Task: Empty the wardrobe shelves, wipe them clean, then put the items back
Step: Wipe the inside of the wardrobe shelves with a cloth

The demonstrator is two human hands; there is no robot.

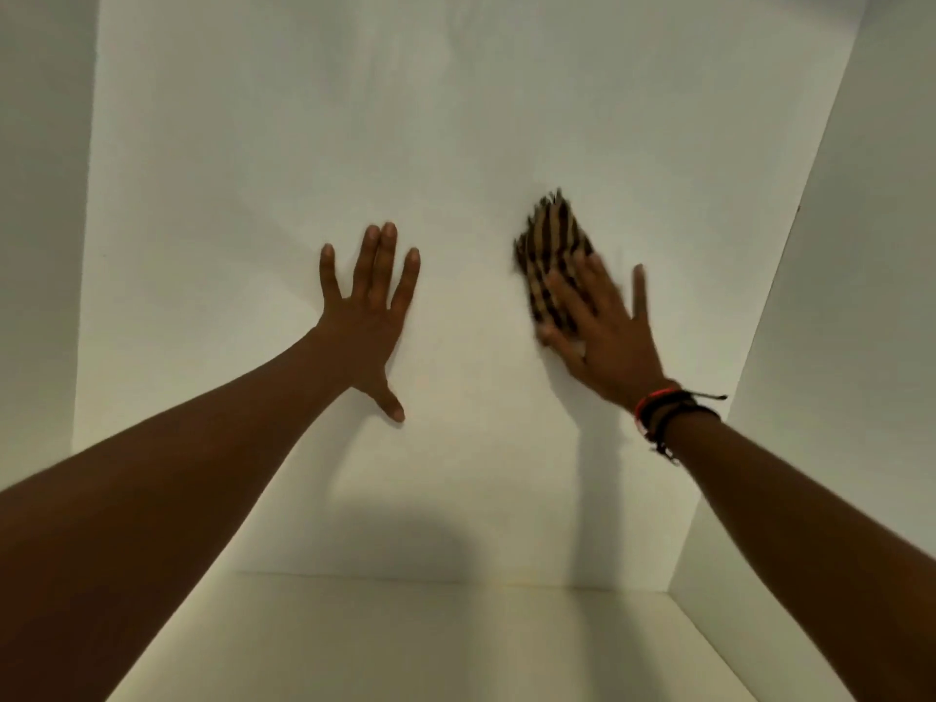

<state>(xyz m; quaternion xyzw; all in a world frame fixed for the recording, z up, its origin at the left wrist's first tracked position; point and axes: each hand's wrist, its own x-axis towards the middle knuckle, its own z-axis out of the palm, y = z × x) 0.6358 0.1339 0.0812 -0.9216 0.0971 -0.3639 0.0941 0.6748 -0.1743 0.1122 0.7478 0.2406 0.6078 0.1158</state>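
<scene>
The right hand point(602, 336), fingers straight and motion-blurred, presses a striped cloth point(549, 240) flat against the wardrobe's back panel point(456, 119). The left hand point(369, 316) rests spread and holds nothing, braced on the same panel. This looks like the wiping step. Next, the cloth probably needs sweeping down toward the shelf point(405, 640).

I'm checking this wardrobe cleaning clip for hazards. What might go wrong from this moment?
1. The right hand presses the striped cloth with flat fingers rather than gripping it, so it may slip and drop to the shelf below.
2. The left hand lies flat on the back panel; leaning hard might flex it or leave prints.
3. The wrist bands on the right arm could scrape the side wall.
</scene>
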